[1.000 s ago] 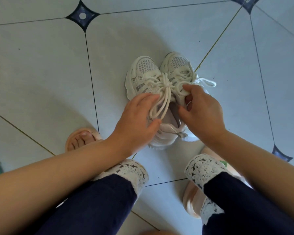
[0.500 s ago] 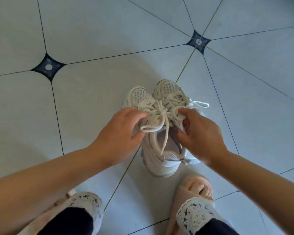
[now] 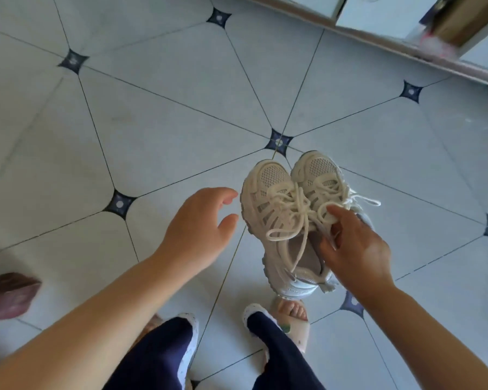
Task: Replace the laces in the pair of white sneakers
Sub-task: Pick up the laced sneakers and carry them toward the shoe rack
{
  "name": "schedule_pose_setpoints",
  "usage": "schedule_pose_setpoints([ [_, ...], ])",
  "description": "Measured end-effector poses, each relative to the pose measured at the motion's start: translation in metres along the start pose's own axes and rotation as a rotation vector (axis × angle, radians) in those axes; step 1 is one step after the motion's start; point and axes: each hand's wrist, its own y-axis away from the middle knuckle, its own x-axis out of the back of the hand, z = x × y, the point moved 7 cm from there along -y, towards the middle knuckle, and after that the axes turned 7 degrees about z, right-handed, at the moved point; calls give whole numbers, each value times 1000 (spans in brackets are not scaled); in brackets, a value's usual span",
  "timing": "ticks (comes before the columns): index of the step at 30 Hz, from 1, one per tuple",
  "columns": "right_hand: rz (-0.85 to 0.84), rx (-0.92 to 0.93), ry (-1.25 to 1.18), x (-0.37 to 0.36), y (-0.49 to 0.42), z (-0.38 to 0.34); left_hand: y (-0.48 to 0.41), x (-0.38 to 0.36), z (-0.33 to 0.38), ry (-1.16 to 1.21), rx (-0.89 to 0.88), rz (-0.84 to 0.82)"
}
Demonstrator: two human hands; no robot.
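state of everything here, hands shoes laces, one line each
left hand: open, fingers relaxed, holding nothing, apart from the sneakers
right hand: grips the sneakers near their openings, thumb on the laces
sneakers: side by side, toes pointing away, held together
laces: threaded in both sneakers, loops and ends loose

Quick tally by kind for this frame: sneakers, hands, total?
white sneakers: 2
hands: 2, left hand and right hand
Total: 4
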Motion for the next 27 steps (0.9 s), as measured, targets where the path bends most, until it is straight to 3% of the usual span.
schedule_pose_setpoints([
  [6, 21, -130, 8, 174, 9, -20, 23, 117, 132, 1, -50, -42],
  [15, 79, -196, 137, 408, 58, -64, 61, 243, 339, -9, -320, -100],
  [21, 222, -373, 158, 497, 124, -72, 96, 265, 425, 12, -528, -198],
  [27, 326, -665, 129, 533, 203, -47, 136, 243, 485, 21, -702, -301],
])
